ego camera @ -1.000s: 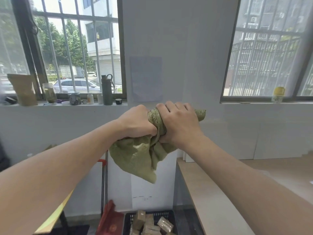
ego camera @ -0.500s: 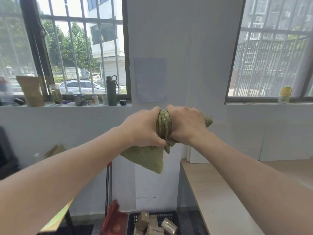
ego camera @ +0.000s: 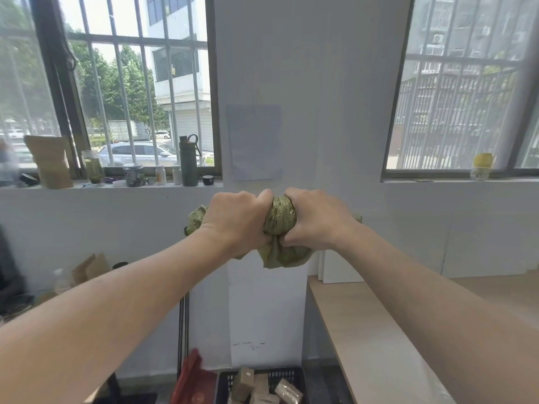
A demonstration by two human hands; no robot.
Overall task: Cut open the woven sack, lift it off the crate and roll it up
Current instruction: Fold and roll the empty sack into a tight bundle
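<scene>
The green woven sack (ego camera: pixel 280 218) is wound into a tight roll held at chest height in front of the white wall. My left hand (ego camera: pixel 237 221) grips its left part and my right hand (ego camera: pixel 316 218) grips its right part, knuckles almost touching. A short loose flap hangs below the roll, and small ends stick out past each fist. The black crate (ego camera: pixel 284 376) stands on the floor below, with several brown packets in it.
A light wooden tabletop (ego camera: pixel 379 330) runs along the right. The left window sill (ego camera: pixel 116 185) carries a dark flask (ego camera: pixel 189 161), jars and a paper bag. A red object (ego camera: pixel 191 380) lies by the crate. A yellow-lidded jar (ego camera: pixel 481 166) stands on the right sill.
The hanging part of the sack has shrunk from a large drape to a short flap as both hands wound it tighter. The hands have closed in together.
</scene>
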